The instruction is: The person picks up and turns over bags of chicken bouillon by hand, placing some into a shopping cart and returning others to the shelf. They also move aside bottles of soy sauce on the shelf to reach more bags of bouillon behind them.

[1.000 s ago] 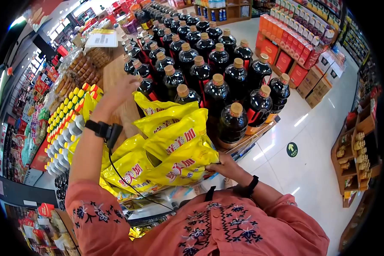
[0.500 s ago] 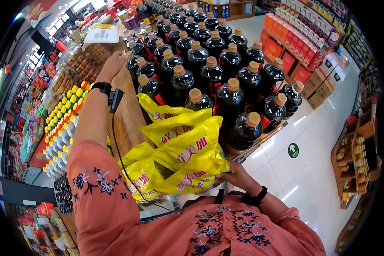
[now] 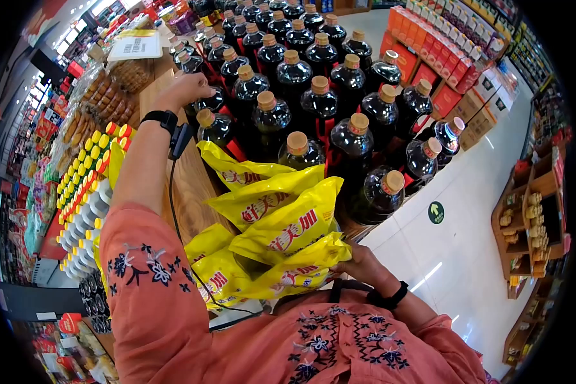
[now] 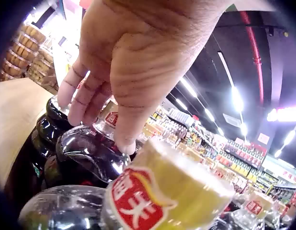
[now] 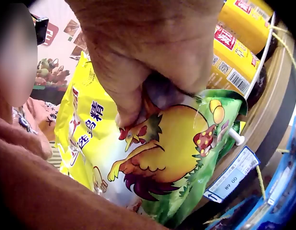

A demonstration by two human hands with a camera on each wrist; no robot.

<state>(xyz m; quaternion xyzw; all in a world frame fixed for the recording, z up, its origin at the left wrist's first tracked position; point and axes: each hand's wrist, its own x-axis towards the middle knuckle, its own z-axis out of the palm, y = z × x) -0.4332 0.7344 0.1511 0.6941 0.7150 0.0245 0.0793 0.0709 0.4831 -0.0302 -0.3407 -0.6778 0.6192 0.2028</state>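
My left hand (image 3: 185, 91) reaches over the near-left edge of a dense group of dark sauce bottles (image 3: 272, 114) with tan caps. In the left wrist view, its thumb and fingers curl around the neck and cap of one sauce bottle (image 4: 110, 117), partly covering it. Another capped bottle stands large in the foreground there. My right hand (image 3: 363, 265) grips the side of a yellow bag (image 3: 310, 272) with a rooster printed on it. The right wrist view shows the thumb pressed on the bag's front. More yellow bags (image 3: 262, 201) lean behind it, beside the bottles.
A wooden tabletop (image 3: 189, 198) runs along the left of the bottles. Yellow-capped bottles (image 3: 83, 192) and packaged baked goods (image 3: 102, 96) stand farther left, near a white sign (image 3: 136, 46). Red boxes (image 3: 422, 48) are stacked at right, beyond the tiled floor.
My left hand has moved away from the yellow bags to the bottles, and its fingers now curl around a bottle top. The right hand stays on the bag.
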